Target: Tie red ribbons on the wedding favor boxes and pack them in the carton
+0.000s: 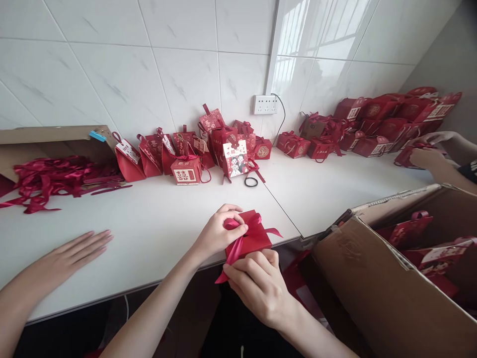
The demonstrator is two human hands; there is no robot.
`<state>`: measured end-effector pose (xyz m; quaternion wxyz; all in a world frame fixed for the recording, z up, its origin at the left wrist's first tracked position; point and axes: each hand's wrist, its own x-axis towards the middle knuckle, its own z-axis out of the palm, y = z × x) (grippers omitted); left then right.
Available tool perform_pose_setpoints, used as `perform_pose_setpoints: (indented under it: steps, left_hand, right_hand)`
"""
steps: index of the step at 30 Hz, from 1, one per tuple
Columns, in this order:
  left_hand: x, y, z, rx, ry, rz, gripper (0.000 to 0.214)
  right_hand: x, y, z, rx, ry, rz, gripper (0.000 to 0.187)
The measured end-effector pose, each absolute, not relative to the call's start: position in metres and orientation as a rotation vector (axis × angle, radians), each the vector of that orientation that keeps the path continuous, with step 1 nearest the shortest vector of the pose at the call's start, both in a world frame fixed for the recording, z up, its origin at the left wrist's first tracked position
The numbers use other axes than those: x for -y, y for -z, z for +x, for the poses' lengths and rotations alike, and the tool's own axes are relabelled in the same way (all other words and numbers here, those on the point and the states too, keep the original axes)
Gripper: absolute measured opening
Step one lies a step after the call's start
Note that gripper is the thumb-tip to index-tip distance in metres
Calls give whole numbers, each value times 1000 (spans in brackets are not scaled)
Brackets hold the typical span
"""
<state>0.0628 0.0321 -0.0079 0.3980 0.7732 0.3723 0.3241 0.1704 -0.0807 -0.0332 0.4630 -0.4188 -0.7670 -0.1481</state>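
A small red gift box (257,237) lies at the front edge of the white table (156,219), with a dark red ribbon (238,244) wrapped over it. My left hand (219,231) is closed, pinching a loop of that ribbon on top of the box. My right hand (257,284) is closed too, gripping the ribbon's lower end at the box's near edge. A loose ribbon tail (274,231) sticks out to the right.
Another person's open hand (80,248) lies flat on the table at left. A third person's hands (428,154) work at right. Finished red boxes (208,149) line the wall, with more stacked at right (387,124). A ribbon pile (52,179), a black hair tie (251,181) and a cardboard carton (372,278) are nearby.
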Motion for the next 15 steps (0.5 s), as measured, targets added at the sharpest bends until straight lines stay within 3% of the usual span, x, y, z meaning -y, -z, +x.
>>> perform_pose_setpoints:
  steps: [2,5,7,12,15]
  left_hand:
    - [-32,7,61,-929,-805,1968,13]
    - [-32,5,57,-901,-736,1983,15]
    - [-31,3,55,-880,-679,1988,15]
    - [-29,1,54,-906,-682,1957,12]
    - [-27,0,56,-910,-679,1962,13]
  right_hand:
    - [84,29,177,1868,323,-1007,7]
    - [86,19,202,1686,265,-1101,28]
    - [83,14,222,1504,155,-1340,32]
    - [66,9,243,1391,-683,-1727,49]
    - [63,9,236,1381,-856,-1628,45]
